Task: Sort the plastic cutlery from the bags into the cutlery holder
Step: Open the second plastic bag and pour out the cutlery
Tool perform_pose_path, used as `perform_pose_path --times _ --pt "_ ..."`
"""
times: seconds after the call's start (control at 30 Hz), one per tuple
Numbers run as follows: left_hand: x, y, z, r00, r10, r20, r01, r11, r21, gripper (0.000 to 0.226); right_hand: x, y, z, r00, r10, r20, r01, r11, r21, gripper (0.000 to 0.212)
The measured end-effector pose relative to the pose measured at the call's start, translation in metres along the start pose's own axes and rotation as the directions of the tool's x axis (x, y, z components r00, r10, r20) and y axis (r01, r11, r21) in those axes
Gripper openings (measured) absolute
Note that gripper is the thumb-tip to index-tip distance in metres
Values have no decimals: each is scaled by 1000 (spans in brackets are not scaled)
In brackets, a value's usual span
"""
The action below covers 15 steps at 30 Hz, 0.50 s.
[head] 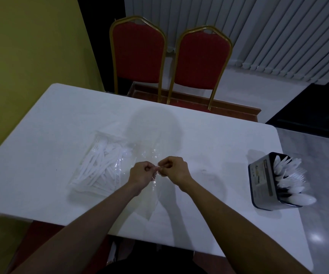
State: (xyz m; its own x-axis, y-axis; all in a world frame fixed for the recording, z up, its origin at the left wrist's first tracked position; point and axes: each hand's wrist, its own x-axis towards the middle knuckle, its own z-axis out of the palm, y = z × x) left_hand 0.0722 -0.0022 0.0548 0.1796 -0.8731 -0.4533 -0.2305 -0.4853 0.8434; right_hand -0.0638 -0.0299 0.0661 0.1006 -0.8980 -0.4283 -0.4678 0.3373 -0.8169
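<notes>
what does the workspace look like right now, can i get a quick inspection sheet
surface: white table, mostly bare, a shadow across its middle
job's things: clear bag of white plastic cutlery lying left of the hands; dark cutlery holder at the right edge, already holding white cutlery; clear empty-looking bag under the hands
clutter: nothing seen
grippers: left hand and right hand close together, fingers pinching the clear bag's edge between them
cables: nothing seen
surroundings: two red chairs with gold frames beyond the table, yellow wall at left, white ribbed radiator behind
</notes>
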Motion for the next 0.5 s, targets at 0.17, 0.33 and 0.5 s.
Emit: perform_pose_path --times 0.17,0.33,0.5 --pt "1 -3 -1 999 -29 13 29 999 22 13 -2 0 5 995 -100 -28 96 989 -108 16" --pt "-3 -4 -3 1000 4 -12 -4 1000 3 10 -4 3 1 999 -54 2 54 998 -31 20" --pt "-5 -3 1 987 159 5 -154 946 285 11 -3 2 -1 998 -34 51 40 992 -123 22"
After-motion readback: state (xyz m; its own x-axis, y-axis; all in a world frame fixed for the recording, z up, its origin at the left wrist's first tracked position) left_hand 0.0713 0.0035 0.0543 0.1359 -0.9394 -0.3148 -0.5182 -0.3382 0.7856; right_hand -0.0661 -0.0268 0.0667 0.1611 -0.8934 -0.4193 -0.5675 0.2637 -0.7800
